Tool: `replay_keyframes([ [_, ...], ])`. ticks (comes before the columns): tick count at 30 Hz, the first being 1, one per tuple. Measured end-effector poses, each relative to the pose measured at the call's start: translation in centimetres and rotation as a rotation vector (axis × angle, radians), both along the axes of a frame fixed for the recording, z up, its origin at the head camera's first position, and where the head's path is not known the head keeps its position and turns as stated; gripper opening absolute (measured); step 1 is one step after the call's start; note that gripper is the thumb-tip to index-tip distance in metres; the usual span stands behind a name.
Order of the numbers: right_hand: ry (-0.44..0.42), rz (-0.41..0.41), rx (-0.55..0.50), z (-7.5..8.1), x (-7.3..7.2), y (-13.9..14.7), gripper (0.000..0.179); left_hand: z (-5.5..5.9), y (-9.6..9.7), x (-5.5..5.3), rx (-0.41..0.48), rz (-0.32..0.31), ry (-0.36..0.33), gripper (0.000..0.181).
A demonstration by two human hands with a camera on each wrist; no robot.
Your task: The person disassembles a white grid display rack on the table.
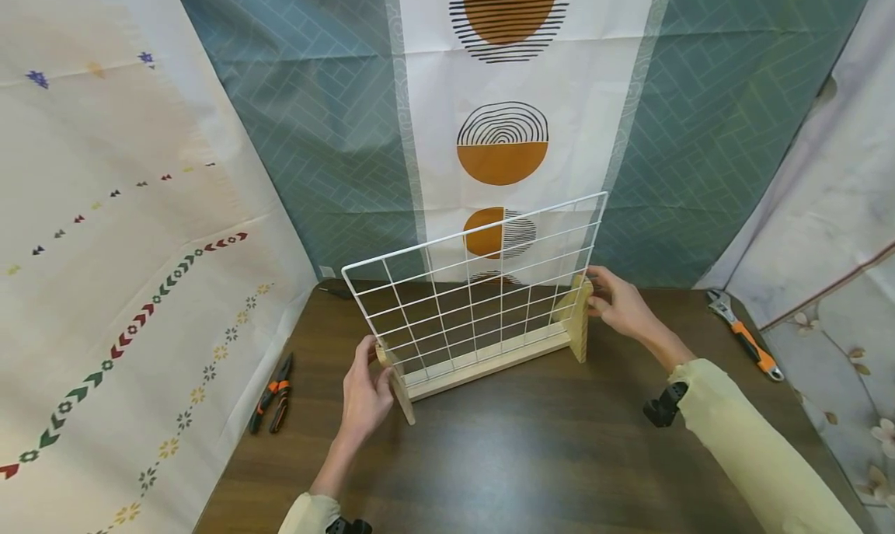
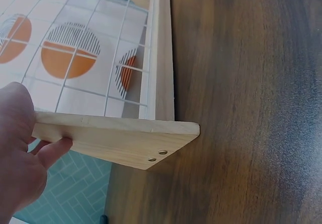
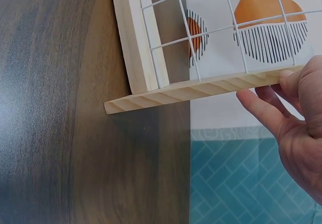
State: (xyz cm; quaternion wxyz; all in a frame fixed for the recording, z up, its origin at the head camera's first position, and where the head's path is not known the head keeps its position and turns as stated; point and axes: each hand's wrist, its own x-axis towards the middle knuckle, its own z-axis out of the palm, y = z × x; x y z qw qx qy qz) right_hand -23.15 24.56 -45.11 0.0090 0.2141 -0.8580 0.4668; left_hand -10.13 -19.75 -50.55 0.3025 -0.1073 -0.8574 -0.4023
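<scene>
A white wire grid (image 1: pixel 426 244) stands tilted on a pale wooden stand, whose long base board (image 1: pixel 489 364) joins two side panels. My left hand (image 1: pixel 365 394) grips the upper part of the left side panel (image 2: pixel 115 141), thumb on one face and fingers on the other. Two metal screw heads (image 2: pixel 162 152) show low on that panel's outer face. At the other end, my right hand (image 1: pixel 622 305) pinches the top of the right side panel (image 3: pixel 201 90) between thumb and fingers. The stand sits at a slant over the tabletop, its left end closer to me.
Orange-and-black pliers (image 1: pixel 264 402) lie at the left of the dark wooden table (image 1: pixel 524 456). An adjustable wrench (image 1: pixel 748 338) with an orange handle lies at the right edge. A patterned teal and white cloth (image 1: pixel 349 130) hangs behind the table, with light cloths at both sides.
</scene>
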Motion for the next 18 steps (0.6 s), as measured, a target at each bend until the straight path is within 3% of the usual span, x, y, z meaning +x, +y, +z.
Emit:
replay_keyframes([
  [18,-0.002,-0.003,0.073,0.06,0.25,-0.74,0.057,-0.67,-0.59,0.96,-0.023,0.027,0.068,0.070],
])
